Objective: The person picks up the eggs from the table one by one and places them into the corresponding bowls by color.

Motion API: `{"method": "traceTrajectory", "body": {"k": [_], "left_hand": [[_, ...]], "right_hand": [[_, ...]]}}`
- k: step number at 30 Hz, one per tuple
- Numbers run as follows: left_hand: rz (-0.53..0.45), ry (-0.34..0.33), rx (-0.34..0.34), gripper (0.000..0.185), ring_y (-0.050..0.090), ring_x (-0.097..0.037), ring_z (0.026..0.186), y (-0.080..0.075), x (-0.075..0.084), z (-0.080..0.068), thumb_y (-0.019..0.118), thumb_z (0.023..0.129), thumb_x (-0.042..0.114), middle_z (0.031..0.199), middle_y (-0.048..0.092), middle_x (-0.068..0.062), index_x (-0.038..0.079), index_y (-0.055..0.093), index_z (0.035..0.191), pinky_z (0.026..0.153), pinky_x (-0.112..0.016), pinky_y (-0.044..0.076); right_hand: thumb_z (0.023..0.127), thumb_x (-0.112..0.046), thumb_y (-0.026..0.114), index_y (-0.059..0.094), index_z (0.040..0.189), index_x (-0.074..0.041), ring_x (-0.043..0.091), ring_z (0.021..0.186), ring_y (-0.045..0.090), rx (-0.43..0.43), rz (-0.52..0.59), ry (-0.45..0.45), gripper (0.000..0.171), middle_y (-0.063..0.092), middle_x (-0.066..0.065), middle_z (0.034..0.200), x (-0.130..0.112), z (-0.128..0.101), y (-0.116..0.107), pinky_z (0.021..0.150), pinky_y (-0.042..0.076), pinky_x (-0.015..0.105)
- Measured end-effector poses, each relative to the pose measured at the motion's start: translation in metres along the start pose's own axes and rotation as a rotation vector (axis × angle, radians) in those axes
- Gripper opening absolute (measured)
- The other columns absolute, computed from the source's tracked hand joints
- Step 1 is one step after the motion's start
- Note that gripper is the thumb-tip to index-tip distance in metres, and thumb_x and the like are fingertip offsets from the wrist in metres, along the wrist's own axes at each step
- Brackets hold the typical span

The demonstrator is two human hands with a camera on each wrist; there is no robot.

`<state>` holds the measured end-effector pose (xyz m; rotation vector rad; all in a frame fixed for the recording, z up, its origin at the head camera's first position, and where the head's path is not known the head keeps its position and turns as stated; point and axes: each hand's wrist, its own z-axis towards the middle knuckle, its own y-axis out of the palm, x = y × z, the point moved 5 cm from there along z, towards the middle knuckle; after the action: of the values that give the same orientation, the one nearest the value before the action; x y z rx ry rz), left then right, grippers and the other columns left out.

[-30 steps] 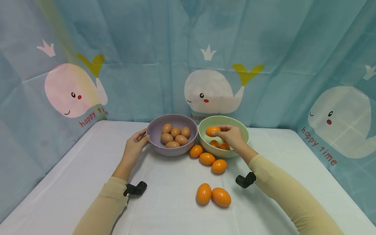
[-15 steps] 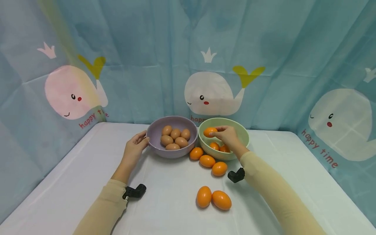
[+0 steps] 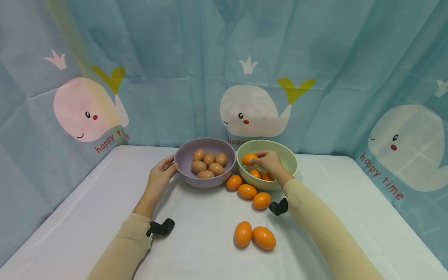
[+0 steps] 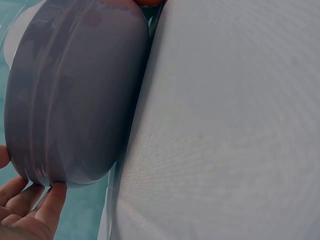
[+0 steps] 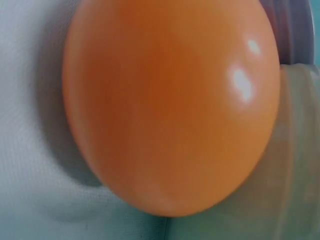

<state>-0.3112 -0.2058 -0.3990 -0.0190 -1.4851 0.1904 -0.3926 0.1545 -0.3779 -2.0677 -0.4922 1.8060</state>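
My left hand [image 3: 161, 174] holds the left side of a purple bowl [image 3: 185, 163], in which several brown eggs [image 3: 209, 158] lie. In the left wrist view, fingertips [image 4: 57, 192] rest against the outer wall of the purple bowl [image 4: 95, 90]. Over the light green bowl [image 3: 287, 157], my right hand [image 3: 274, 163] pinches a glossy orange egg [image 3: 249, 159] between thumb and fingers. Below that hand, two more orange eggs [image 3: 256, 173] show inside the green bowl, partly hidden by the hand. My right hand itself is out of sight in the right wrist view.
Three orange eggs [image 3: 247, 191] lie in a slanting row in front of the bowls; one fills the right wrist view. Two more orange eggs [image 3: 253, 235] lie nearer on the white tablecloth [image 3: 196, 241]. A blue whale-print curtain [image 3: 168, 109] hangs behind the table.
My right hand has moved slightly left within the green bowl's opening, carrying the orange egg. The left hand stays at the purple bowl. The head view has shifted slightly.
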Motion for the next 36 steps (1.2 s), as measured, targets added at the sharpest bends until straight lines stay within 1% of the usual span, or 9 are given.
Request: {"method": "traceTrajectory", "body": {"k": [2,6,12,16,22,26,30,33,36], "left_hand": [[-0.003,0.004,0.001,0.055,0.045,-0.028,0.141,0.0001,-0.0004,0.0007,0.052,0.104,0.022,0.160,0.034,-0.012,0.005,0.034,0.154,0.094,-0.006,0.046],[-0.001,0.005,0.008,0.055,0.046,-0.029,0.140,-0.0007,-0.0011,0.0012,0.052,0.104,0.021,0.160,0.035,-0.012,0.005,0.035,0.153,0.095,-0.007,0.046],[-0.001,0.007,0.011,0.055,0.046,-0.031,0.140,-0.0002,-0.0009,0.0000,0.052,0.104,0.020,0.160,0.035,-0.013,0.004,0.035,0.153,0.095,-0.007,0.046],[-0.007,0.008,0.012,0.054,0.045,-0.030,0.141,0.0007,-0.0009,-0.0002,0.052,0.103,0.019,0.159,0.035,-0.014,0.003,0.035,0.153,0.094,-0.007,0.047],[-0.005,-0.001,0.011,0.054,0.045,-0.026,0.142,-0.0007,-0.0012,-0.0002,0.052,0.104,0.019,0.160,0.035,-0.013,0.004,0.035,0.153,0.100,-0.011,0.046],[-0.001,0.002,0.006,0.055,0.044,-0.025,0.142,-0.0015,0.0001,-0.0008,0.051,0.104,0.021,0.161,0.034,-0.011,0.005,0.034,0.154,0.104,-0.015,0.045],[0.000,0.002,0.003,0.055,0.044,-0.026,0.142,-0.0016,0.0008,-0.0010,0.051,0.104,0.022,0.161,0.033,-0.011,0.006,0.033,0.154,0.104,-0.016,0.045],[-0.010,0.003,0.006,0.055,0.043,-0.028,0.143,-0.0009,0.0006,-0.0010,0.052,0.104,0.020,0.161,0.033,-0.013,0.004,0.034,0.154,0.101,-0.012,0.046],[-0.023,0.014,0.005,0.055,0.042,-0.028,0.143,0.0005,0.0008,-0.0009,0.052,0.104,0.018,0.160,0.033,-0.014,0.003,0.034,0.153,0.097,-0.009,0.047]], "right_hand": [[0.086,-0.023,0.079,0.069,0.124,-0.004,0.024,0.107,0.065,-0.001,0.003,-0.002,0.044,0.067,0.015,0.128,-0.0001,0.0000,0.0004,0.099,0.055,0.034],[0.086,-0.022,0.079,0.068,0.124,-0.004,0.026,0.110,0.065,-0.003,0.009,-0.003,0.043,0.067,0.015,0.129,-0.0003,0.0001,0.0012,0.100,0.054,0.035],[0.086,-0.025,0.079,0.069,0.124,-0.005,0.025,0.108,0.064,-0.006,-0.034,0.005,0.044,0.067,0.014,0.130,0.0013,0.0005,0.0014,0.098,0.054,0.034],[0.086,-0.024,0.079,0.068,0.124,-0.003,0.025,0.109,0.063,-0.013,-0.064,0.002,0.045,0.065,0.015,0.131,0.0020,-0.0002,0.0013,0.097,0.055,0.034],[0.086,-0.022,0.079,0.068,0.124,-0.002,0.026,0.108,0.062,-0.043,-0.091,-0.007,0.044,0.063,0.017,0.132,0.0018,-0.0007,0.0043,0.098,0.054,0.035],[0.086,-0.022,0.079,0.068,0.124,-0.003,0.026,0.108,0.060,-0.052,-0.097,0.017,0.044,0.063,0.016,0.131,0.0015,-0.0009,0.0059,0.101,0.052,0.037],[0.087,-0.021,0.078,0.068,0.123,-0.001,0.027,0.110,0.060,-0.057,-0.109,0.017,0.043,0.062,0.017,0.132,0.0010,-0.0011,0.0062,0.103,0.051,0.038],[0.088,-0.020,0.077,0.068,0.122,0.000,0.027,0.111,0.061,-0.058,-0.127,0.003,0.041,0.062,0.018,0.132,0.0015,-0.0023,0.0054,0.102,0.051,0.038],[0.088,-0.021,0.077,0.068,0.122,-0.001,0.027,0.111,0.058,-0.058,-0.153,-0.014,0.041,0.063,0.017,0.131,0.0009,-0.0039,0.0040,0.103,0.050,0.038]]}}
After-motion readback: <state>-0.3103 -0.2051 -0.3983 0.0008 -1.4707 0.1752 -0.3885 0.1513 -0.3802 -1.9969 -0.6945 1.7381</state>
